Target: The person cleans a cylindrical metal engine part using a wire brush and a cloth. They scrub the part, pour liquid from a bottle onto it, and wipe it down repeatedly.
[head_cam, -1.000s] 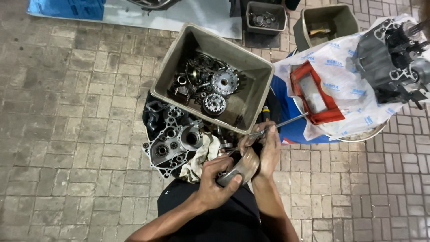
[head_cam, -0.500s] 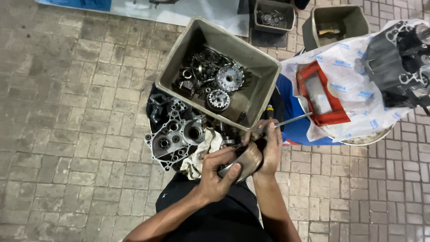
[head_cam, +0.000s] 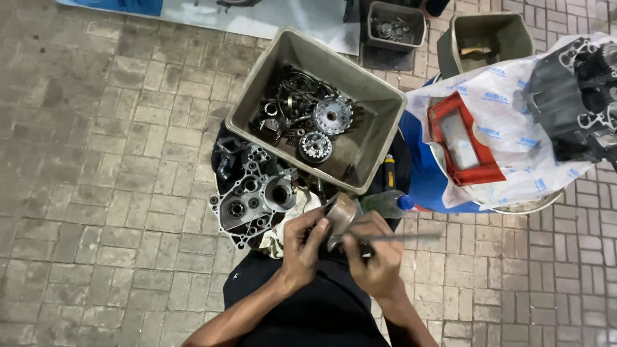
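Head view: both forearms are being brought up from the bottom edge of the picture and bent inward, so that the hands are meeting above the lap. The left hand (head_cam: 302, 247) is being held with its back to the camera, and its grip is being closed around the lower side of a round metal part (head_cam: 340, 215), with the fingers curled onto it. The part is being kept tilted, its open rim turned up and to the right, just in front of the knees and just below the near corner of the grey bin (head_cam: 379, 138). The right hand (head_cam: 376, 260) is being held palm down beside the left, touching it, and its grip is being closed tightly on a thin metal rod (head_cam: 408, 237), which is being held roughly level with its free end pointing right. Whether the rod is touching the metal part cannot be told.

Gears and toothed wheels are lying in the grey bin. An engine casing (head_cam: 247, 202) and a rag (head_cam: 289, 222) are lying on the brick floor (head_cam: 96, 160) left of the hands. A plastic bottle (head_cam: 385, 204) is lying just behind the part.
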